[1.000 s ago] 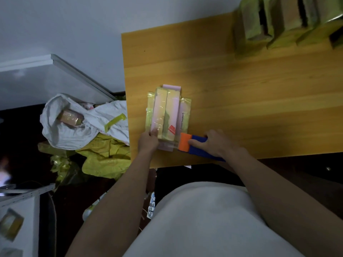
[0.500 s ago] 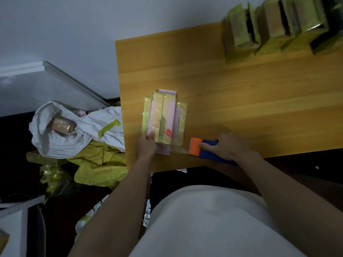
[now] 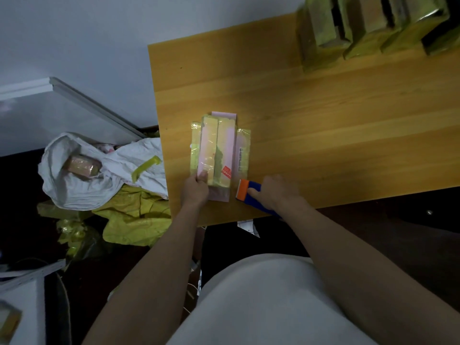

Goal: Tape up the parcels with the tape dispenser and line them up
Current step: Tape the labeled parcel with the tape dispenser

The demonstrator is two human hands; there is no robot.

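The left hand (image 3: 195,189) holds the near end of the long pink and yellow parcel wrapped in clear tape (image 3: 219,151), with its thumb pressed flat on top. The parcel lies flat on the yellow-brown wooden table (image 3: 323,125), near the table's 8 o'clock corner. Just beside it, at 3 o'clock from the left hand, the right hand (image 3: 276,192) grips the blue and orange plastic tape dispenser (image 3: 251,191), whose orange end sits close to the parcel's near corner. Far off at 1 o'clock, a row of greenish-yellow taped parcels (image 3: 368,28) stands at the table's back edge. At 9 o'clock, off the table, a white crumpled bag (image 3: 82,180) holds another small pinkish wrapped parcel (image 3: 81,166).
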